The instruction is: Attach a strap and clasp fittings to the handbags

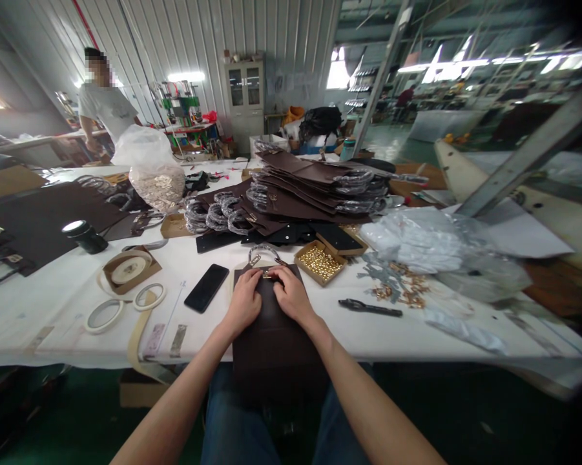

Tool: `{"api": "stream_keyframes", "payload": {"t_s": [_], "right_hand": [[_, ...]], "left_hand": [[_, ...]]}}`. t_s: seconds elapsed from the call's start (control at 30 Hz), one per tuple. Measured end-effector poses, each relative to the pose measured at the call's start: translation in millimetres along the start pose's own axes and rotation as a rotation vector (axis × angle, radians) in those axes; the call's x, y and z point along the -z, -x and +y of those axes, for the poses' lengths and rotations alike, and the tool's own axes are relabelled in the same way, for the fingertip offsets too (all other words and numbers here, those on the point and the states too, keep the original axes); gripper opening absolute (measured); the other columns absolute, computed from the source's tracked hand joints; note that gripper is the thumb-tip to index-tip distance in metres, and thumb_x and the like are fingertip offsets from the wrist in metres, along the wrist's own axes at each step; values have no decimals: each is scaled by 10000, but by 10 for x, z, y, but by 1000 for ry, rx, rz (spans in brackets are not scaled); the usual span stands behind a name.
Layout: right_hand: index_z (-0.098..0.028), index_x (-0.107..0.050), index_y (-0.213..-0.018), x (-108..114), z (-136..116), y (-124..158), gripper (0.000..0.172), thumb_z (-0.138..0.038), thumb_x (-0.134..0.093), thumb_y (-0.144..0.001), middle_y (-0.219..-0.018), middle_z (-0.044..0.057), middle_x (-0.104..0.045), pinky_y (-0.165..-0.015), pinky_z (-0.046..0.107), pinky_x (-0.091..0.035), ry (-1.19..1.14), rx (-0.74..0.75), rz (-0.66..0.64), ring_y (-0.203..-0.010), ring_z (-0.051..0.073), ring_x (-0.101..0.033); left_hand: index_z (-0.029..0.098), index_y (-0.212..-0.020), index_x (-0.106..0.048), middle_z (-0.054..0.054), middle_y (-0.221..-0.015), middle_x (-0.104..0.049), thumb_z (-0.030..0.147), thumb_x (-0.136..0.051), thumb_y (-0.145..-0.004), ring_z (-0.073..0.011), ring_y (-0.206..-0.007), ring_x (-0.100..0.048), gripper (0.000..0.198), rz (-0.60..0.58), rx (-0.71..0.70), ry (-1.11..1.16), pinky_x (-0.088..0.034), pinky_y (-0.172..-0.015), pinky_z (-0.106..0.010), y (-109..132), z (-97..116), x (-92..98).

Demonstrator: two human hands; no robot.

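Note:
A dark brown bag panel [276, 336] hangs over the table's front edge onto my lap. Its handle [264, 250], wrapped in clear plastic, arches up from the far end. Near that end sits a small gold metal clasp [266, 275]. My left hand [245, 298] has its fingertips closed on the clasp from the left. From the other side, my right hand [291, 296] pinches the same fitting, thumb and fingers together. Fingers partly cover the clasp, so its exact shape is hidden.
Right of the panel stand a box of gold studs [321, 263] and a black pen-like tool [371, 308]. A phone [207, 288] and tape rolls [105, 316] lie left. Brown panels [310, 177] are stacked behind. Another person [107, 106] stands at far left.

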State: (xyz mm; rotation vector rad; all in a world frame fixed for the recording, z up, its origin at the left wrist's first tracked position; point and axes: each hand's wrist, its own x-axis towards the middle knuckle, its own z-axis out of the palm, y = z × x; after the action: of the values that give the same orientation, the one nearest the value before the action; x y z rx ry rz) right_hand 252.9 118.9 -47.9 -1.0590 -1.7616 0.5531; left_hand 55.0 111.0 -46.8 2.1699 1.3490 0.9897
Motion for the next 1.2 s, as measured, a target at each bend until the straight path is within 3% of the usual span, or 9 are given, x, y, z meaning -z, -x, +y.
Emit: {"api": "stream_keyframes", "payload": {"t_s": [0.77, 0.93, 1.1, 1.2], "right_hand": [[-227, -712, -1219, -2, -5, 13, 411, -42, -504, -917, -1246, 95, -716, -1095, 452, -579, 29, -4, 35, -1163, 274, -688], [-212, -689, -1327, -74, 86, -26, 482, -40, -529, -906, -1354, 120, -702, -1100, 470, -605, 107, -56, -6, -1109, 267, -704], [-207, -633, -1545, -193, 142, -65, 639, -57, -573, -926, -1535, 162, -652, -1275, 581, -482, 256, -68, -42, -1418, 349, -613], [-177, -569, -1613, -196, 101, -36, 654, -88, -580, -965, -1490, 197, -645, -1157, 551, -575, 200, -111, 67, -1192, 325, -701]], "left_hand": [[222, -1640, -611, -124, -1627, -625, 33, -498, -874, -351, -1486, -527, 797, -44, -17, -122, -441, -1327, -588, 1, 68, -31], [248, -1669, -586, -104, -1639, -627, 53, -509, -885, -354, -1497, -516, 811, -33, -10, -124, -422, -1334, -587, 9, 48, -70], [234, -1661, -594, -108, -1652, -622, 47, -514, -883, -354, -1517, -505, 805, -25, 6, -115, -405, -1349, -584, 26, 56, -82], [212, -1651, -603, -124, -1640, -627, 46, -511, -886, -356, -1525, -503, 787, -26, 18, -114, -407, -1353, -581, 34, 77, -68]]}}
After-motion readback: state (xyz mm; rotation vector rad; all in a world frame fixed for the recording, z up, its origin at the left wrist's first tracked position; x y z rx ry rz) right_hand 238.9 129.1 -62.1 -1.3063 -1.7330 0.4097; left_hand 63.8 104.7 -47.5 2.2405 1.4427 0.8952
